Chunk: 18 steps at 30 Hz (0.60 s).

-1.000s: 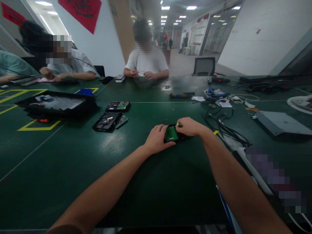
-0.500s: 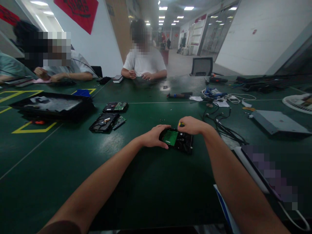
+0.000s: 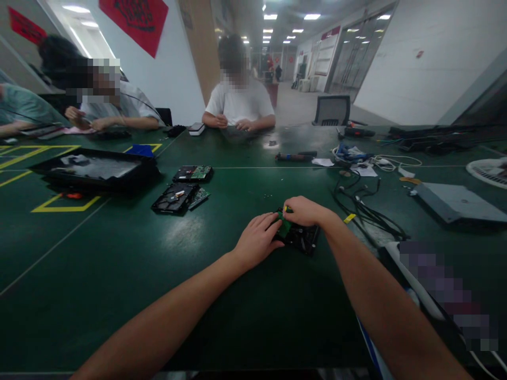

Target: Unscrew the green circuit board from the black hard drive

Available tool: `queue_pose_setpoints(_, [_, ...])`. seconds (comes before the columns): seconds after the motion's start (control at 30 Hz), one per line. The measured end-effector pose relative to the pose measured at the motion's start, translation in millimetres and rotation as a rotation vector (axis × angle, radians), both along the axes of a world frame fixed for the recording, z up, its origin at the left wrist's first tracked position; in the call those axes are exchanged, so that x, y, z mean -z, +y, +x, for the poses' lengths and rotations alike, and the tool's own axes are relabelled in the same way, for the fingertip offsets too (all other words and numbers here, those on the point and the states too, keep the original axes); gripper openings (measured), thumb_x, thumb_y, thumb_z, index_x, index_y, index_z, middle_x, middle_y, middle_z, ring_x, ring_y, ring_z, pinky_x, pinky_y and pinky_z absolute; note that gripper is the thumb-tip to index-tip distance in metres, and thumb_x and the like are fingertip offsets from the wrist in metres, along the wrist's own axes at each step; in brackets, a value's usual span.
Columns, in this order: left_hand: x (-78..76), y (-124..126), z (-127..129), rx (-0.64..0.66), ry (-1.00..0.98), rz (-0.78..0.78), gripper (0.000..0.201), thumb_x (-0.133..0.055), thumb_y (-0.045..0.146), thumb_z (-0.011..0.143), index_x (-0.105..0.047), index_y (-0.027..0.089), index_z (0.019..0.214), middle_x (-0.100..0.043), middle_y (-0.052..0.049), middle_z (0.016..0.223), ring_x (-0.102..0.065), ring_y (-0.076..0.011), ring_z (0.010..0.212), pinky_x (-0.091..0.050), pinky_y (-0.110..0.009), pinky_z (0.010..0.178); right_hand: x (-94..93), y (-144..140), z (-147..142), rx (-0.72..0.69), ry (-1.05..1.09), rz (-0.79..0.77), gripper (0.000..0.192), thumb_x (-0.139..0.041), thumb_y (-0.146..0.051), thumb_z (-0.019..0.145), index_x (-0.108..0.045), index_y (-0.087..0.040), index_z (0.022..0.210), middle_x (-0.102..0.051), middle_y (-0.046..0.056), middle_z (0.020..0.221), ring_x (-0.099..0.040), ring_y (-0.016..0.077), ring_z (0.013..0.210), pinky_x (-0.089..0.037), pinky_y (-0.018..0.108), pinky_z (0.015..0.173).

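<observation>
A sec ago my L hand [image 3: 256,240] was bowed wide round the 9 o'clock end of the black drive [image 3: 304,240], & the green board [image 3: 284,228] was plain to see. Now its fingers lie over the board & hide lots of it, w/ the tips right by my R hand [image 3: 303,210]. So I think the drive is kept more still for the tool [image 3: 289,209], which prob helps. L grip: fingers on top, thumb by the near edge, drive held btwn them. R grip: curled tight, pinching the tool's yellow & black handle, near 12 o'clock on the drive. Can't tell where its tip sits, it's hidden. Drive is on the table [image 3: 237,322], right under my hands, dark end out at 4 o'clock. Tiny bits [image 3: 268,196] sit apart at abt 11 o'clock. Board's still on the drive, AFAICT.
</observation>
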<state>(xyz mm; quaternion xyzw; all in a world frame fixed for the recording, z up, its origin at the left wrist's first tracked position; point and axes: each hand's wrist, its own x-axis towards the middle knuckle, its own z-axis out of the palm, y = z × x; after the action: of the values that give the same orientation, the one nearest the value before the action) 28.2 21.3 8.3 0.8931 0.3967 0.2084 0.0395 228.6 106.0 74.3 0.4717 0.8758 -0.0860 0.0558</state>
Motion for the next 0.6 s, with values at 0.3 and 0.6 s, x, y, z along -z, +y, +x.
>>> queue_pose_setpoints(0.3, [5.9,4.4,3.4,0.018,0.05,0.043,0.048,-0.057,0.042,0.101,-0.057,0.016,0.141,-0.053,-0.017,0.152,-0.044,-0.031,0.146,-0.039,-0.05,0.12,2.2,3.0,1.8,0.002,0.008,0.0,0.029,-0.058,-0.037,0.095,-0.076,-0.016,0.104,-0.077,0.015,0.11,-0.071,0.0264,0.103,-0.048,0.027,0.08])
queue_pose_setpoints(0.6, [4.7,0.5,3.0,-0.091,-0.031,0.034,0.058,-0.062,0.052,0.096,-0.055,0.016,0.141,-0.052,-0.019,0.151,-0.043,-0.0342,0.145,-0.039,-0.053,0.118,-5.8,7.4,12.4,0.094,0.064,0.036,0.025,-0.058,-0.031,0.091,-0.077,-0.019,0.103,-0.077,0.013,0.112,-0.071,0.026,0.103,-0.049,0.029,0.085])
